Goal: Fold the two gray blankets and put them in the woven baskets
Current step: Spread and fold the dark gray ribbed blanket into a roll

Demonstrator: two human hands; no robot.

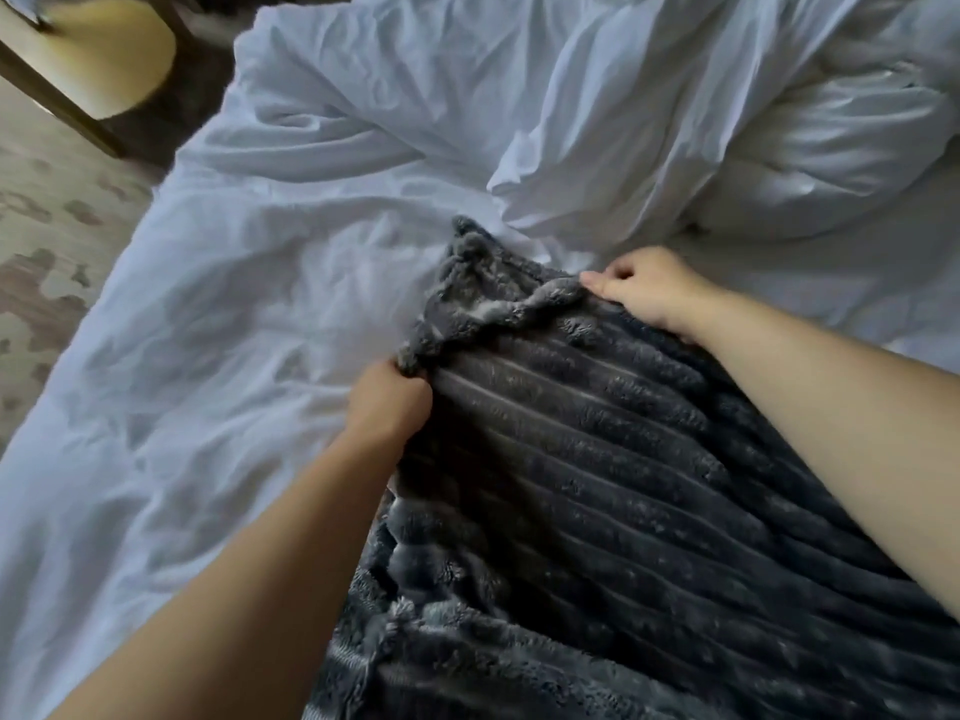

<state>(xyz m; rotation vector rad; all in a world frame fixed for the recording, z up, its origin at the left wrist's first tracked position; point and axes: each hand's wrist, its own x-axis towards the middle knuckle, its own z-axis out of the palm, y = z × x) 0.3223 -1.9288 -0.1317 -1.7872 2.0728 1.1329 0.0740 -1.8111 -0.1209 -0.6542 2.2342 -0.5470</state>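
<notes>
Two-handed hold on far edge of gray blanket [597, 485], lying on white sheet [234, 330] toward 5 o'clock. Left hand [387, 402], nearer, clenched round corner at 8 o'clock end; right hand [644, 291] pinching edge at 2 o'clock end. Ribs running 10 to 4.

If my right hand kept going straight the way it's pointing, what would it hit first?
Probably the bunched top edge of the gray blanket that the right hand pinches, then the white duvet beyond; depth is unclear.
</notes>
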